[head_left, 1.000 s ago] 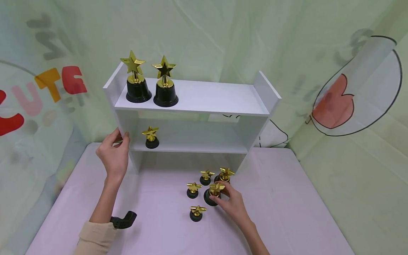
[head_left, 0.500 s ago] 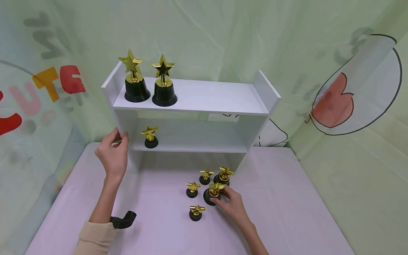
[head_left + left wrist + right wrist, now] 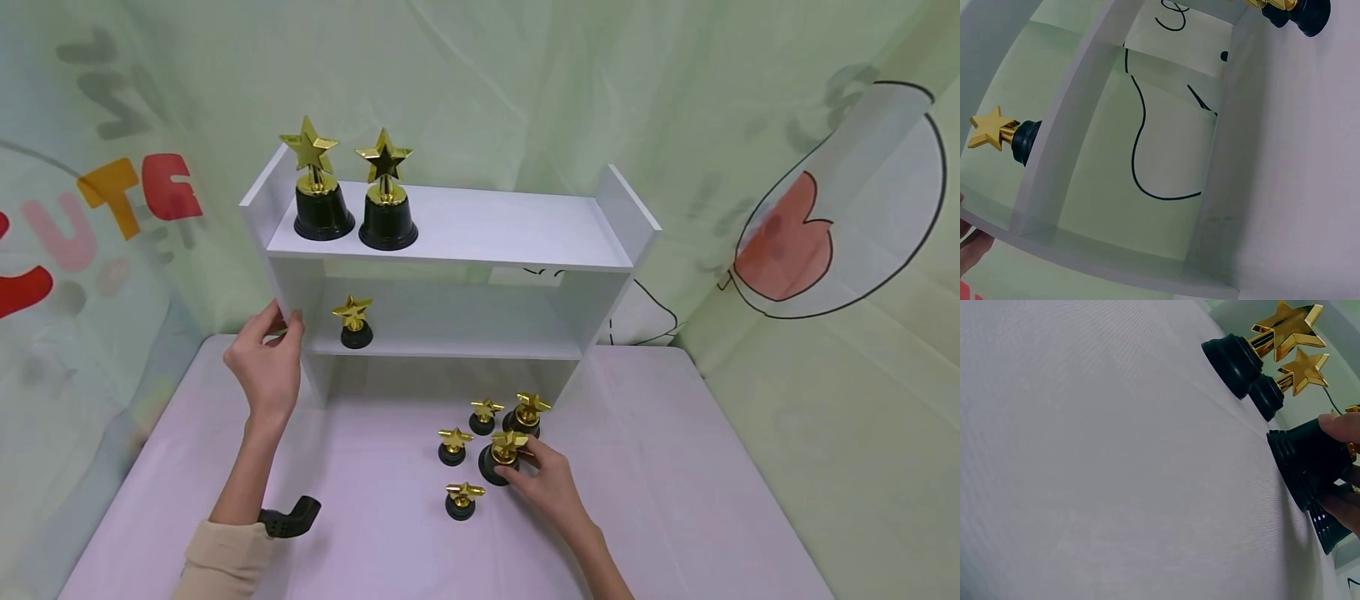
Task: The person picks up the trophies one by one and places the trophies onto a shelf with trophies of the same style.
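Note:
My left hand [image 3: 266, 358] pinches the front edge of the left side panel of the white shelf [image 3: 450, 346]. With thumb and fingers, my right hand [image 3: 551, 483] grips a star trophy [image 3: 491, 467] by its black base; in the right wrist view this trophy's base [image 3: 1307, 456] stands upright at the tabletop. Around it on the table are a similar large trophy [image 3: 520, 419] behind and small star trophies [image 3: 452, 452] to the left. One small trophy [image 3: 356, 333] stands on the middle shelf, left side. Two large trophies [image 3: 324, 212] [image 3: 388, 221] occupy the top shelf's left half.
The table [image 3: 660, 467] has a pale cloth over it. Behind the shelf hangs a light green printed curtain [image 3: 480, 92], with further printed cloth at both sides. A black strap device [image 3: 292, 518] sits on the left wrist.

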A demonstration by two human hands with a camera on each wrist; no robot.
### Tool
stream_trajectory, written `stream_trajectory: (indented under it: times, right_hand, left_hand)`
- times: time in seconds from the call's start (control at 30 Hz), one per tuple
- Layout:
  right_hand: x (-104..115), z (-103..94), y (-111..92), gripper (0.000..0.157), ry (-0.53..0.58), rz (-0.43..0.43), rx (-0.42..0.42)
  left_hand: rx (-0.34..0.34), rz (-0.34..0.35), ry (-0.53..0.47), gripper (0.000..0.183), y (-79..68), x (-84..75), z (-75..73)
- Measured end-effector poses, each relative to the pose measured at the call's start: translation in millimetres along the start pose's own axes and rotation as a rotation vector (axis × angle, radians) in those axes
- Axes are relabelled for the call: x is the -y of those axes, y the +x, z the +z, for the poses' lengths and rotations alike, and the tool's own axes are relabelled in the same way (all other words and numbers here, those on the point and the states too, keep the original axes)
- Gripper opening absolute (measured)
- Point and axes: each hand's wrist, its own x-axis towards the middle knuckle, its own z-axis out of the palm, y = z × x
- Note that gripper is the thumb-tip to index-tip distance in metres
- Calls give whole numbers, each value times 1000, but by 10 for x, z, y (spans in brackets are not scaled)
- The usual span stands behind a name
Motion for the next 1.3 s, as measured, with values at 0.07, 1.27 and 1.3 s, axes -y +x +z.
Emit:
stream_trajectory:
  times: [0.07,1.27,1.3]
  right_hand:
    - [14,-15,-2,41,-3,-12,-1]
    - [938,-491,289,35,-171,-378,90]
    - [972,-502,304,36,-168,-389,94]
  left_hand:
    - [1,2,-2,27,-1,1,-1]
    - [7,-15,-36,26,-2,-3,-7]
    - [8,-16,-37,26,-1,-2,-6]
